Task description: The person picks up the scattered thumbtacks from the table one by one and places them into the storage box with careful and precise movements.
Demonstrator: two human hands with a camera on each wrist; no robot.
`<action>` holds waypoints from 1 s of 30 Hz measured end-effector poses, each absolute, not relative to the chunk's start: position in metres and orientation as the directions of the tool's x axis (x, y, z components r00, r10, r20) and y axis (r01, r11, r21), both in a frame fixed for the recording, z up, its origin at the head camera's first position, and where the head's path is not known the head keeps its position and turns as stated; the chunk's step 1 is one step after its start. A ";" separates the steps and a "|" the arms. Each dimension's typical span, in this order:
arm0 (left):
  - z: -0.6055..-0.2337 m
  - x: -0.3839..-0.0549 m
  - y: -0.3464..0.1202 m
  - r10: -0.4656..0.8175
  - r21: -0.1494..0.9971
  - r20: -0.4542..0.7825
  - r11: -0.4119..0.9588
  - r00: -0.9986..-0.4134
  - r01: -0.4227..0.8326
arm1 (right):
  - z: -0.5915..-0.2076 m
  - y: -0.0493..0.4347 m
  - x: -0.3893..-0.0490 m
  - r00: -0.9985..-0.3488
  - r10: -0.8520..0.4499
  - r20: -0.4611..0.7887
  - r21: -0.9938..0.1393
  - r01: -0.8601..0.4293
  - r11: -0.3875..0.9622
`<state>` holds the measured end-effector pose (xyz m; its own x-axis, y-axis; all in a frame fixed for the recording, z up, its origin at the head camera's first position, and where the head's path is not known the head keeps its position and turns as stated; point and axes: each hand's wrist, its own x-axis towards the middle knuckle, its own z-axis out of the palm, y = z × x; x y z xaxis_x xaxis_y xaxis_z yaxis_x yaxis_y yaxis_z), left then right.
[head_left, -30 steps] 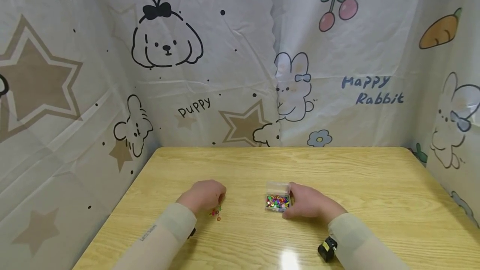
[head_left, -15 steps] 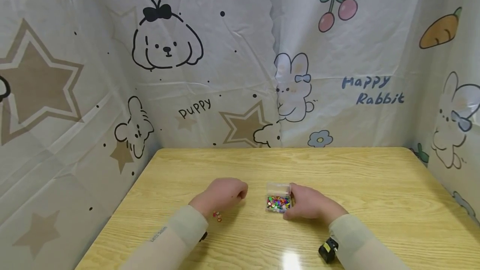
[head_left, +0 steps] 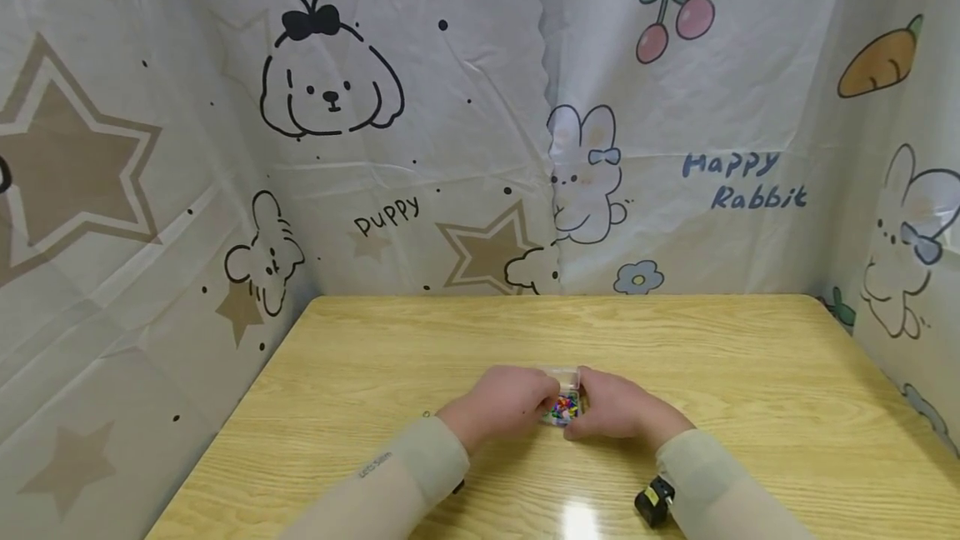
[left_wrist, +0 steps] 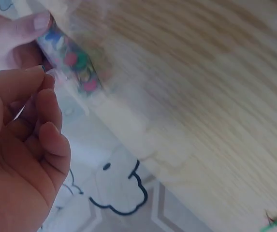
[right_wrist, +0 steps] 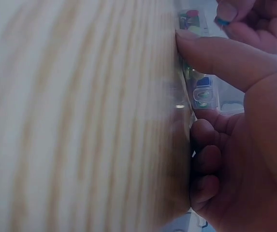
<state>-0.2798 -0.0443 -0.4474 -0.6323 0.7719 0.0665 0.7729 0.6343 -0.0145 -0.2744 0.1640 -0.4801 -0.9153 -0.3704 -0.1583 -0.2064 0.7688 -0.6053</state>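
Observation:
A small clear plastic box [right_wrist: 212, 94] full of multicoloured thumbtacks [head_left: 564, 409] stands on the table with its clear lid [head_left: 564, 375] raised at the back. My right hand [head_left: 618, 408] holds the box from its right side, thumb along the front. Over the box's left part is my left hand [head_left: 504, 403], which hides some of the tacks. Its thumb and index finger pinch a teal thumbtack [right_wrist: 221, 21], mostly covered by the fingertips. Several loose thumbtacks [left_wrist: 272, 221] show at the corner of the left wrist view; my left forearm hides most of them in the head view.
The wooden table [head_left: 712, 340] reaches back to a white printed curtain [head_left: 465, 123] that hangs behind it and at both sides. A black wrist camera [head_left: 654, 502] sits under my right sleeve, close over the tabletop.
My left hand has moved right, from the loose thumbtacks to the open box, carrying the pinched tack. The right hand and the box have stayed in place.

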 end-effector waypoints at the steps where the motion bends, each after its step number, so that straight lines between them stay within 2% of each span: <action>1: -0.448 -0.280 -0.042 0.774 -0.017 0.069 0.632 -0.630 0.775 | -0.480 0.164 -0.275 -0.916 -0.370 -0.157 -0.603 -0.208 0.770; 5: -0.451 -0.279 -0.033 0.772 -0.029 0.060 0.636 -0.633 0.771 | -0.479 0.164 -0.275 -0.917 -0.370 -0.151 -0.602 -0.211 0.770; 13: -0.452 -0.274 -0.024 0.735 -0.115 -0.009 0.673 -0.678 0.731 | -0.478 0.164 -0.274 -0.916 -0.370 -0.153 -0.607 -0.208 0.767; 17: -0.449 -0.273 -0.029 0.733 -0.058 -0.018 0.678 -0.680 0.732 | -0.478 0.164 -0.273 -0.912 -0.381 -0.156 -0.611 -0.214 0.762; 22: -0.442 -0.277 -0.047 0.732 -0.014 0.033 0.681 -0.680 0.733 | -0.476 0.164 -0.271 -0.910 -0.381 -0.166 -0.613 -0.208 0.763; 30: -0.430 -0.286 -0.092 0.670 0.020 0.019 0.742 -0.742 0.670 | -0.476 0.165 -0.272 -0.911 -0.366 -0.188 -0.621 -0.179 0.763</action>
<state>-0.2857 -0.0915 -0.4297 -0.7420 0.6702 0.0186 0.6704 0.7417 0.0203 -0.2723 0.1648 -0.4764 -0.9114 -0.3661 -0.1878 -0.1787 0.7633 -0.6208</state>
